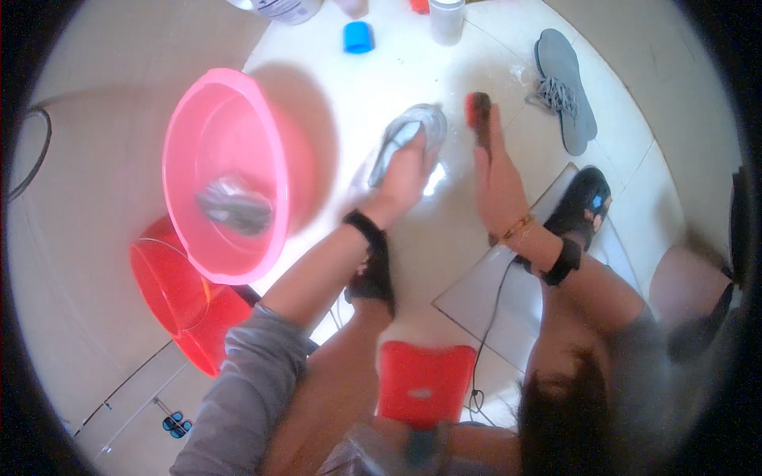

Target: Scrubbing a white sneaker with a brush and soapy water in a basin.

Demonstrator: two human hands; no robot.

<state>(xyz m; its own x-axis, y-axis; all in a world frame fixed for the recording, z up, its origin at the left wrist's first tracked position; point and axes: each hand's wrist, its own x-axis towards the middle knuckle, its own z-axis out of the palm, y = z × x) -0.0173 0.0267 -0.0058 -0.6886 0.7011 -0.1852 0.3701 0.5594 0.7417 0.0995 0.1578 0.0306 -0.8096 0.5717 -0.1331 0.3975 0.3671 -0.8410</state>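
My left hand [403, 173] is closed on a light grey shoe [432, 119], held just above the white tiled floor. The hand covers part of the shoe. A short way to the right, my right hand [500, 186] grips a small scrub brush [480, 115] with red on its head and a dark handle. The brush is upright in the picture and apart from the shoe. Left of my left hand stands a pink basin [208, 131]; inside lies a dark grey, blurred item [236, 208], perhaps another shoe.
Grey insoles [586, 123] with a bundle of laces [558, 95] lie at the far right. At the far side are a blue cap [358, 37], a clear cup [448, 22] and a white jug [287, 8]. A red bucket [159, 274] lies beside the basin; a red stool [426, 379] is near me.
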